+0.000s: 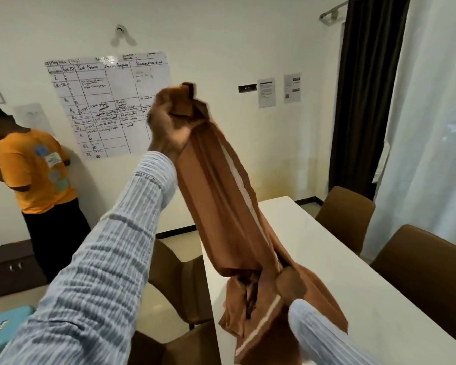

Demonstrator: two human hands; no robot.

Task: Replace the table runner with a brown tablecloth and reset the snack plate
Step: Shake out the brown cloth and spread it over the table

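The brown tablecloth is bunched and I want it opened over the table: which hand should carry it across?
Probably the left hand: raised high gripping the brown tablecloth, while the right hand holds it low over the table.

A cream wall [248, 35] carries a hand-ruled chart [108, 101] and two printed notices [266, 92]. A dark curtain [366, 88] hangs beside a sheer white one [432, 127] at the right. Brown chairs [345, 214] flank the white tabletop [327, 246]. A low dark cabinet [11, 267] stands at the left, near a person in an orange shirt [34, 169].
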